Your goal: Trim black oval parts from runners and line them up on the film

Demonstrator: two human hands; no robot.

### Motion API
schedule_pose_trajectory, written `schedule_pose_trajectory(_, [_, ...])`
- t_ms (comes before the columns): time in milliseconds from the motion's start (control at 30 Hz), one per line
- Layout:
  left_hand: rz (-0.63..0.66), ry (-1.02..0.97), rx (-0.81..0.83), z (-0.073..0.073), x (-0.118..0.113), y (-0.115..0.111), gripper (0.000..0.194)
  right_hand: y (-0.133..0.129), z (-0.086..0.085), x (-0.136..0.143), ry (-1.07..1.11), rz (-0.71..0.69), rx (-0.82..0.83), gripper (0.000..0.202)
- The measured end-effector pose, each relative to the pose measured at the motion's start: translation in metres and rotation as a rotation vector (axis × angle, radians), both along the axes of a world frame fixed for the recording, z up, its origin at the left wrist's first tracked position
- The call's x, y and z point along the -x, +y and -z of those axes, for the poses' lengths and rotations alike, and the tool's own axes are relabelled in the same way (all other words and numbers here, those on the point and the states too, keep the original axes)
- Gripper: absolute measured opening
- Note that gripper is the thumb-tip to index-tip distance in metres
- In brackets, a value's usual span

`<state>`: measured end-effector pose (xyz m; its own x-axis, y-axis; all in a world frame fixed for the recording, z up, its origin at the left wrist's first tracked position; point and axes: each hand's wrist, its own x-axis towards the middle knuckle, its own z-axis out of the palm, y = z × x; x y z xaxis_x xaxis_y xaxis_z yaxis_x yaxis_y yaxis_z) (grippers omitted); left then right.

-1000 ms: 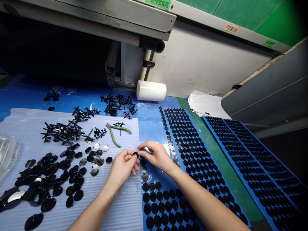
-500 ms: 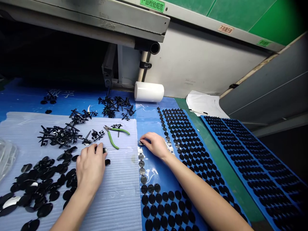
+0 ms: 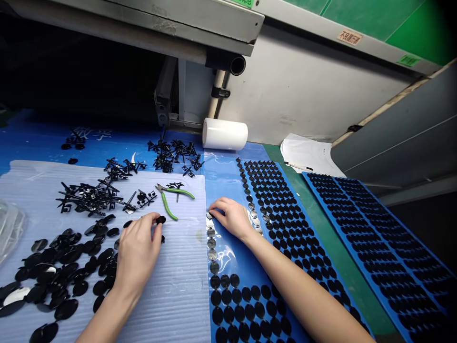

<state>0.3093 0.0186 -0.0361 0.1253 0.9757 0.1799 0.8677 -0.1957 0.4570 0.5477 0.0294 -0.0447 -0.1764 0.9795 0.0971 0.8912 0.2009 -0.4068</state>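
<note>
The left hand [image 3: 137,250] rests on the pale corrugated plastic sheet [image 3: 178,295], fingers curled narrow, pinching a small black round plastic disc [image 3: 161,219] between thumb and fingertip, just below the green-handled cutting pliers [image 3: 170,198]. To its left lies a loose heap of black round discs [image 3: 60,271], some showing a shiny mirrored face, spread over the sheet. Above the heap sits a tangle of black plastic sprue frames [image 3: 89,197], with a second tangle [image 3: 173,155] further back on the blue table surface.

The right hand [image 3: 232,216] lies flat, fingers close together and holding nothing, its fingertips pressed on the top of a column of shiny discs under clear film on the near blue tray [image 3: 232,259]. That tray holds ranks of black discs seated in neat rows, filled along its right part and its near end, while the strip beside the hand is bare blue with crinkled film. A second long blue tray [image 3: 421,305] to the right, apart across a green strip, is filled with the same black discs in rows.

A white roll of film [image 3: 224,134] lies on its side at the back, and a white cloth [image 3: 307,153] lies with a pen on it. At the far left edge a clear plastic bag [image 3: 9,228] shows; what it holds cannot be told.
</note>
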Motion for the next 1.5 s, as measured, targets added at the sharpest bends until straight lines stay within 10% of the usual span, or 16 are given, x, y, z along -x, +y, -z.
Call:
schedule_pose_trajectory(267, [0.014,-0.739,0.589,-0.011,-0.034,-0.012,0.013,-0.002,0.003,0.004,-0.023,0.026,-0.007,0.011])
schedule_pose_trajectory(600, [0.074,-0.828,0.575,0.003,-0.059,-0.008,0.025,-0.005,-0.016,0.01,0.069,-0.033,-0.033,0.017])
schedule_pose_trajectory(800, [0.198,-0.719,0.468,0.008,-0.069,-0.004,0.024,-0.011,-0.025,0.016,0.165,-0.259,0.007,0.012])
schedule_pose_trajectory(1067, [0.428,-0.156,0.106,0.02,-0.066,-0.004,0.036,0.015,-0.004,-0.006,0.107,0.021,-0.029,0.012])
schedule_pose_trajectory(1500, [0.454,0.318,-0.111,0.026,-0.063,-0.007,0.04,0.021,0.005,-0.001,0.042,0.063,-0.012,0.012])
